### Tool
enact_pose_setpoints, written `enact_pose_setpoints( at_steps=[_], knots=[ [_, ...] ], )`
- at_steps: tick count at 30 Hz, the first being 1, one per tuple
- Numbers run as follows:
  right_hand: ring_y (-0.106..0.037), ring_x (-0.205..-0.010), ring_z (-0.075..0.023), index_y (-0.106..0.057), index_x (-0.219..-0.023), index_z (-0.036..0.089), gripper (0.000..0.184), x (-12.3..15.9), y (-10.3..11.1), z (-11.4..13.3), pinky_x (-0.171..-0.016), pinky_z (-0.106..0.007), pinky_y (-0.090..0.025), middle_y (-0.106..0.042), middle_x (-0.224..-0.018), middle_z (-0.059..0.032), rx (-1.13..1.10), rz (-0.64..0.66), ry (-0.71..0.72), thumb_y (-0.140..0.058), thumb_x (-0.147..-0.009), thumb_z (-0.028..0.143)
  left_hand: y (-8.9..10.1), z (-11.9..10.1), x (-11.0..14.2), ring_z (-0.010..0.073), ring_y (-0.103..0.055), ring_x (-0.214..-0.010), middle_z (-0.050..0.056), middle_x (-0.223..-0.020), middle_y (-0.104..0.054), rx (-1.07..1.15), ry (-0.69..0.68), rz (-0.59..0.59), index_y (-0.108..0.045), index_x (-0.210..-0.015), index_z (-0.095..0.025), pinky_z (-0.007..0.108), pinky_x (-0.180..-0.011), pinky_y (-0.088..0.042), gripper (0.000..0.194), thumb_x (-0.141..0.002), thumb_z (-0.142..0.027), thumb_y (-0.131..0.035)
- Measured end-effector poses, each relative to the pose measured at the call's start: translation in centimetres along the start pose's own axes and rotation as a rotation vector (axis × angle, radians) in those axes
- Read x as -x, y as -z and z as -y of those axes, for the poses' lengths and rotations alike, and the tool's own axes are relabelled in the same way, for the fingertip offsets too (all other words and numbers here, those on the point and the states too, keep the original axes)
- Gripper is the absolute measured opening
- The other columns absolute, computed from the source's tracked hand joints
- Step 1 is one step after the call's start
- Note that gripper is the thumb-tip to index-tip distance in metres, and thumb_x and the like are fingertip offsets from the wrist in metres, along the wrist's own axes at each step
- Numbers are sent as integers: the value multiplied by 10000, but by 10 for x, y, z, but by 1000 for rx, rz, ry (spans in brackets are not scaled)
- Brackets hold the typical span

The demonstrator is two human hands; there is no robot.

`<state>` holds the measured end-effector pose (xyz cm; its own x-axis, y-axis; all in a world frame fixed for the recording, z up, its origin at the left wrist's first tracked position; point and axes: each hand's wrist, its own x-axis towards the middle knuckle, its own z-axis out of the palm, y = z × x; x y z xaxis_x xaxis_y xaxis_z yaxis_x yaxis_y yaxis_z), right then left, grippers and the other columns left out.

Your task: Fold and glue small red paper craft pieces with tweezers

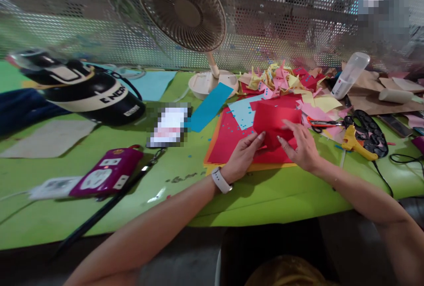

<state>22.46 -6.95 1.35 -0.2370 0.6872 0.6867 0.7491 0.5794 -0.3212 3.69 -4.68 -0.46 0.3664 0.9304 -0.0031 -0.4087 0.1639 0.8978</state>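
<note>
A square piece of red paper is held up above the table, its face toward me. My left hand is closed on its lower left corner, thumb in front. At the lower right of the paper is my right hand, its fingers stretched and apart, slightly blurred; the thumb is close to the paper's lower edge. Beneath lies a stack of red sheets with orange edges showing. A pale blue sheet and small blue paper bits rest on that stack. A blue paper strip lies to the left.
A heap of paper scraps lies behind. To the right are orange-handled scissors, a yellow glue gun and a clear bottle. Leftward stand a fan, a phone, a purple power bank and a black flask.
</note>
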Motion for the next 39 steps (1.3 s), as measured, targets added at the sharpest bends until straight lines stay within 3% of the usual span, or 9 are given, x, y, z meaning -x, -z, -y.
enact_pose_setpoints(
  at_steps=[3, 5, 10, 13, 22, 28, 33, 37, 39],
  knots=[
    [-401, -1397, -290, -354, -1460, 245, 688, -7, 6, -3, -1119, -536, -381, -482, -1455, -141, -102, -202, -162, -642, -869, 449, 1, -1, -3, 139, -689, -777, -11, -872, -743, 168, -75, -93, -741, -853, -235, 306, -804, -576, 281, -700, -457, -824],
    [-388, -1406, -300, -381, -1436, 248, 776, -11, 6, -3, -1114, -544, -389, -453, -1476, -139, -316, -191, -344, -704, -793, 535, 0, -2, -4, 160, -703, -851, -8, -926, -754, 217, -107, -105, -743, -855, -247, 340, -853, -580, 258, -703, -438, -827],
    [-697, -939, -242, -690, -967, 206, 466, -11, -5, 5, -894, -442, -568, -739, -991, -79, -1044, 132, -733, -824, -647, 517, -5, -1, 2, 203, -708, -929, -1, -891, -758, 139, -63, -78, -735, -800, -228, 382, -888, -587, 278, -680, -458, -834],
    [-704, -816, -199, -724, -824, 206, 345, -10, -11, 9, -856, -402, -584, -754, -877, -42, -1150, 71, -832, -864, -603, 431, -3, 2, 4, 193, -706, -929, -13, -848, -748, 97, -10, -106, -719, -787, -221, 364, -876, -594, 291, -669, -458, -839],
    [-648, -639, -134, -709, -787, 174, 390, -13, -6, 4, -667, -290, -579, -724, -748, -25, -1166, 104, -918, -844, -615, 497, 0, -1, 1, 224, -698, -976, 25, -918, -754, 120, 55, -166, -691, -874, -212, 339, -788, -600, 353, -657, -441, -848],
    [-666, -702, -135, -656, -906, 208, 441, -13, -5, 1, -690, -287, -593, -729, -889, -21, -1187, 71, -865, -795, -666, 551, -2, -6, 2, 248, -666, -1033, 80, -1034, -734, 124, 21, -5, -686, -944, -198, 350, -798, -582, 424, -724, -554, -755],
    [-695, -860, -203, -624, -981, 216, 456, -11, -4, -3, -782, -363, -590, -732, -1010, -55, -1180, 132, -779, -729, -712, 568, 1, -6, -1, 144, -638, -702, 3, -762, -683, -70, -4, -109, -683, -774, -179, 272, -654, -568, 315, -651, -421, -844],
    [-701, -933, -243, -636, -1039, 201, 592, -15, 1, -12, -787, -411, -576, -742, -983, -94, -1142, 114, -750, -382, -867, 707, 3, -11, -1, 103, -595, -699, -20, -749, -636, -139, -73, -130, -665, -725, -172, 224, -660, -568, 294, -686, -420, -819],
    [-707, -907, -242, -657, -1006, 205, 571, -17, 4, -16, -764, -401, -576, -749, -926, -79, -1148, 90, -784, -450, -842, 711, 4, -13, -1, 92, -582, -679, -27, -734, -627, -151, -86, -126, -668, -738, -176, 197, -622, -556, 294, -685, -423, -819]
  ],
)
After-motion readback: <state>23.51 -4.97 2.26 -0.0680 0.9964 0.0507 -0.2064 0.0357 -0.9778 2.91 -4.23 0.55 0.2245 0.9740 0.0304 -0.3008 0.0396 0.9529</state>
